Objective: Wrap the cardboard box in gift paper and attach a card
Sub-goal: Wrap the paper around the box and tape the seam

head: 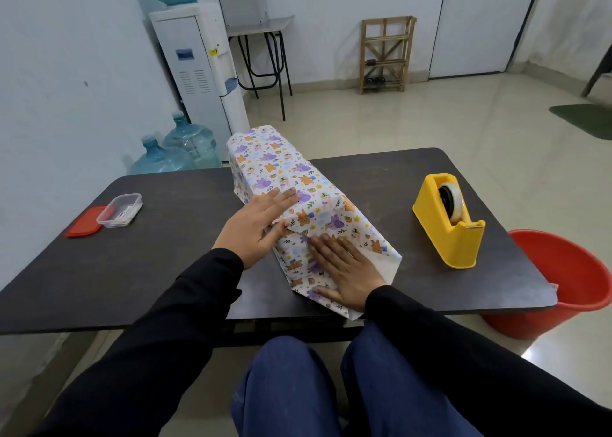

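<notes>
A long box covered in white gift paper with a cartoon animal print (291,172) lies on the dark table (172,264), running away from me. My left hand (258,221) lies flat on the box's left top edge, fingers straight, thumb against the paper fold. My right hand (344,271) presses flat on the paper flap folded down over the near end. The paper's near right corner sticks out loose, white side showing. No card is in view.
A yellow tape dispenser (450,221) stands to the right on the table. At the left sit a clear plastic tub (121,210) and its red lid (84,221). A red bucket (569,281) stands on the floor past the table's right edge.
</notes>
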